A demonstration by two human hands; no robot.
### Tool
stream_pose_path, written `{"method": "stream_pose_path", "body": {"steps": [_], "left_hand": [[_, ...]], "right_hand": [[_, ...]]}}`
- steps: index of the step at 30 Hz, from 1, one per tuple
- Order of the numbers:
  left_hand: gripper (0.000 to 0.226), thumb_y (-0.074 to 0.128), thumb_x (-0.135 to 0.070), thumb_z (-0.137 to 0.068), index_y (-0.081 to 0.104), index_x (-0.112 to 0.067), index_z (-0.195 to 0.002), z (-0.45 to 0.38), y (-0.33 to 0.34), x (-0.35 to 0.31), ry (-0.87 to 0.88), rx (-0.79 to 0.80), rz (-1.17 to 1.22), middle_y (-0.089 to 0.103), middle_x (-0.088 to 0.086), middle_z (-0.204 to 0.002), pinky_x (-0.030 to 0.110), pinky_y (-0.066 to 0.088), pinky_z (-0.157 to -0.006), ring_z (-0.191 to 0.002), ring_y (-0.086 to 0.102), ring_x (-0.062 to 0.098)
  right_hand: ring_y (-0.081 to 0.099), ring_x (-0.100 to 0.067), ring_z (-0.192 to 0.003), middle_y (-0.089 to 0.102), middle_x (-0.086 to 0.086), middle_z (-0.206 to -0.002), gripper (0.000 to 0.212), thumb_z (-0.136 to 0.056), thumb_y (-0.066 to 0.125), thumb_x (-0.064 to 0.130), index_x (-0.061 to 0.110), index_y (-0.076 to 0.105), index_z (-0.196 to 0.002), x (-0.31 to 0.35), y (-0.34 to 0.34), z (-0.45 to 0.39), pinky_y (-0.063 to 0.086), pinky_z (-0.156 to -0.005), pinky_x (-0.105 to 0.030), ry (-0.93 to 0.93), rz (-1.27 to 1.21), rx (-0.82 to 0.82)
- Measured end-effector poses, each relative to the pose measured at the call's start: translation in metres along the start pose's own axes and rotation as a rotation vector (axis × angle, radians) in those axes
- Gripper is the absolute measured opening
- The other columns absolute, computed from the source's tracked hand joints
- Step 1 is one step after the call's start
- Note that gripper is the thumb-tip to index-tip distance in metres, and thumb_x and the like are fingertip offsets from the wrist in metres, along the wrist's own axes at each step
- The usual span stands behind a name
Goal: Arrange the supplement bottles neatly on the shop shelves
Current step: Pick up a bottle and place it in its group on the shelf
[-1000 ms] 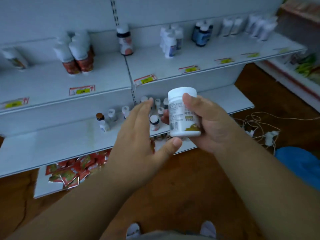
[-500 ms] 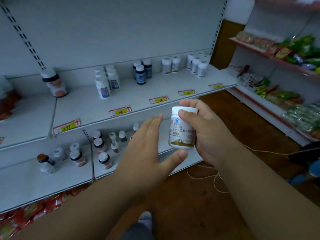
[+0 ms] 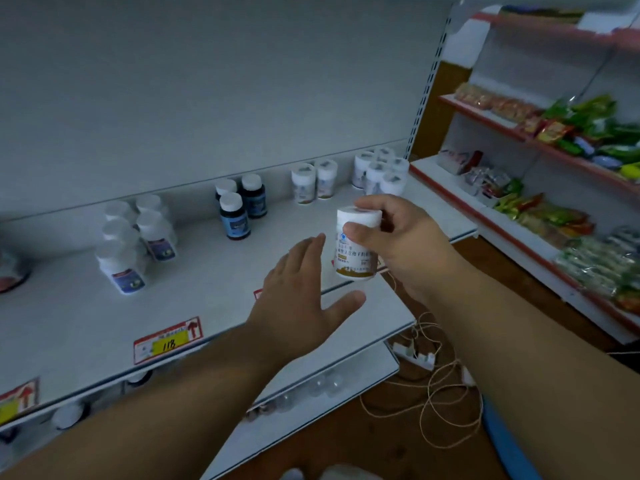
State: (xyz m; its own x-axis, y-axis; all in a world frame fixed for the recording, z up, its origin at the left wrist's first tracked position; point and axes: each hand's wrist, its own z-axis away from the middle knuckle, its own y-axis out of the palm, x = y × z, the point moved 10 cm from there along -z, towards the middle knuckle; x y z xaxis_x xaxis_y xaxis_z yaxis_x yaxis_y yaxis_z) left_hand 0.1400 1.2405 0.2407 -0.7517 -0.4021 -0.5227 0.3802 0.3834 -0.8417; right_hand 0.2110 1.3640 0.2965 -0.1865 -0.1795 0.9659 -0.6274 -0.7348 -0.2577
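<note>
Item in my view: one white supplement bottle (image 3: 356, 245), upright, pinched near its cap by my right hand (image 3: 403, 237) above the grey shelf (image 3: 194, 282) front edge, my left hand (image 3: 304, 292) spread flat beside it, fingers straight, apart from it.

Bottles on the lower shelf (image 3: 311, 389) are mostly hidden and blurred.

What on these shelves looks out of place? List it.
On the floor, a power strip and loose tangled cord lie beside the lower shelf, a possible trip hazard. The bottles on the shelf stand upright in groups; nothing there looks spilled.
</note>
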Motion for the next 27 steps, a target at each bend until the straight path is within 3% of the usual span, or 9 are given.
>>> {"method": "stream_pose_path", "body": {"steps": [4, 9, 11, 15, 18, 27], "left_hand": [[0.106, 0.027, -0.088, -0.076, -0.003, -0.025, -0.155, -0.053, 0.033, 0.029, -0.077, 0.136, -0.175, 0.004, 0.004, -0.164, 0.048, 0.017, -0.12, -0.15, 0.008, 0.024], [0.101, 0.032, -0.081, -0.083, -0.008, -0.023, -0.155, -0.121, 0.068, 0.064, -0.255, 0.203, -0.316, -0.009, 0.011, -0.163, 0.045, 0.004, -0.121, -0.15, -0.005, 0.03], [0.098, 0.032, -0.078, -0.086, -0.007, -0.021, -0.155, -0.136, 0.083, 0.079, -0.33, 0.19, -0.311, -0.009, 0.011, -0.164, 0.044, 0.002, -0.122, -0.15, -0.007, 0.028], [0.095, 0.032, -0.073, -0.089, -0.005, -0.018, -0.156, -0.172, 0.089, 0.101, -0.446, 0.106, -0.294, -0.007, 0.007, -0.164, 0.042, -0.003, -0.122, -0.15, -0.01, 0.024], [0.095, 0.029, -0.073, -0.089, -0.006, -0.015, -0.155, -0.198, 0.082, 0.111, -0.513, 0.062, -0.303, -0.008, 0.006, -0.164, 0.041, -0.005, -0.121, -0.15, -0.012, 0.021], [0.091, 0.031, -0.07, -0.091, -0.003, -0.016, -0.156, -0.202, 0.092, 0.126, -0.637, 0.049, -0.253, -0.007, 0.007, -0.164, 0.04, -0.004, -0.122, -0.15, -0.011, 0.021]], "right_hand": [[0.058, 0.002, -0.092, 0.059, 0.02, -0.103, 0.041, -0.081, 0.079, 0.036, 0.032, 0.058, -0.117, -0.001, -0.007, -0.058, 0.043, -0.069, -0.009, -0.112, 0.334, -0.011], [0.055, -0.013, -0.098, 0.058, 0.007, -0.112, 0.042, -0.08, 0.08, 0.032, 0.026, 0.054, -0.113, -0.015, 0.003, -0.142, 0.047, -0.083, -0.033, -0.23, 0.689, 0.071], [0.056, -0.014, -0.098, 0.059, 0.007, -0.111, 0.044, -0.079, 0.08, 0.033, 0.026, 0.053, -0.113, -0.03, 0.02, -0.168, 0.044, -0.08, -0.031, -0.275, 0.773, 0.158], [0.06, -0.019, -0.106, 0.064, 0.002, -0.119, 0.047, -0.079, 0.08, 0.031, 0.02, 0.055, -0.117, -0.044, 0.049, -0.219, 0.038, -0.078, -0.025, -0.363, 0.809, 0.336], [0.058, -0.021, -0.106, 0.059, -0.001, -0.119, 0.042, -0.081, 0.079, 0.029, 0.016, 0.055, -0.114, -0.038, 0.057, -0.248, 0.03, -0.072, -0.024, -0.435, 0.797, 0.358], [0.054, -0.031, -0.104, 0.042, -0.013, -0.13, 0.044, -0.085, 0.075, 0.023, 0.01, 0.052, -0.121, -0.052, 0.076, -0.265, 0.033, -0.076, -0.025, -0.511, 0.822, 0.443]]}}
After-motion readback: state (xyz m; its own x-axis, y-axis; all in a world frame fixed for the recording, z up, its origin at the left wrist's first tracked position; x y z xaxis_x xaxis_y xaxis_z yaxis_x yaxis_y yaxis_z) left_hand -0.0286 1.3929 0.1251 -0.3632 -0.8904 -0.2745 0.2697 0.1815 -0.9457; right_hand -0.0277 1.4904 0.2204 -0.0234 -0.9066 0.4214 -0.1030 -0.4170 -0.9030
